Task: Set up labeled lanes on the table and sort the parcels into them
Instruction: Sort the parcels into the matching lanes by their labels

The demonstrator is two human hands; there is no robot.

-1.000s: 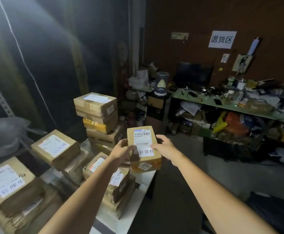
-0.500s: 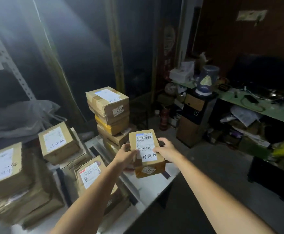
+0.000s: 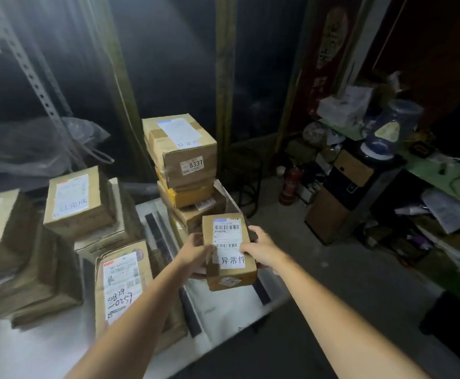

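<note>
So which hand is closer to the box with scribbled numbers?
Left. The left hand's grip is on the held parcel's side facing the scribbled box; the right hand's grip is on its far side.

you have one view, worn on your head; it looks forward and down over the table (image 3: 223, 305) from its near edge, close in; right of the table it catches the floor (image 3: 360, 263)

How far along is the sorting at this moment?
Done: black strips split the table into lanes, and parcels are piled there: a stack topped with a 异常件 label, and a box marked 已完成. In hand: the left hand and right hand grip a parcel labelled 异常件 in front of that stack. Left: setting it down; further parcels cannot be seen.
</note>
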